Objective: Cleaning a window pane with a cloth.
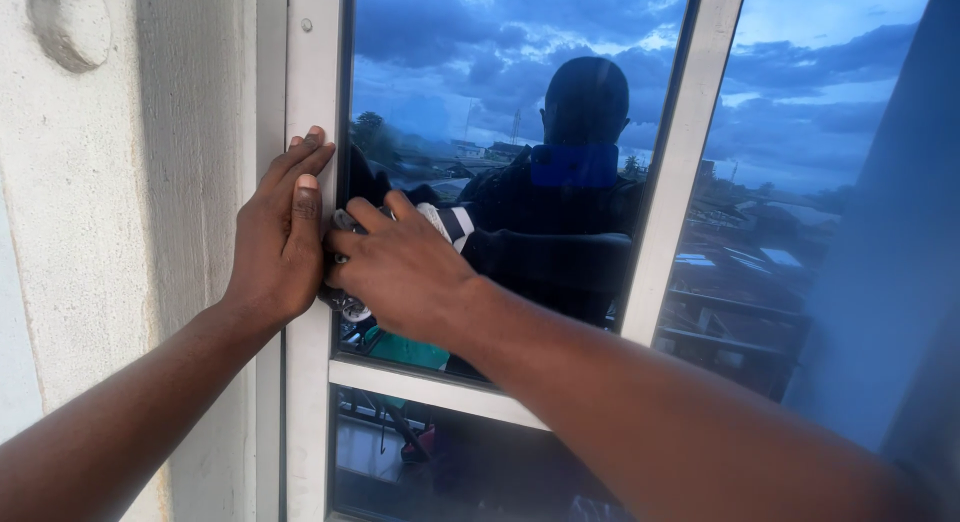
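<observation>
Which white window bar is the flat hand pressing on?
The upright frame bar at the far left, beside the wall. The left hand lies flat on it; the other bars go untouched.

You see soft, dim daylight with a blue cast. The glass (pixel 520 182) mirrors a bright, cloudy sky, darkening the silhouette in it. The wall (pixel 100 232) carries faint shadows. Focus is sharp mid-frame; the near forearm blurs slightly at the bottom edge.

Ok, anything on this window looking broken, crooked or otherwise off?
Nothing stands out. The glass pane is whole and reflects sky and a person, and the white frame runs straight. The left hand lies flat on the frame; the right hand covers a small metal fitting, too hidden to judge.
</observation>
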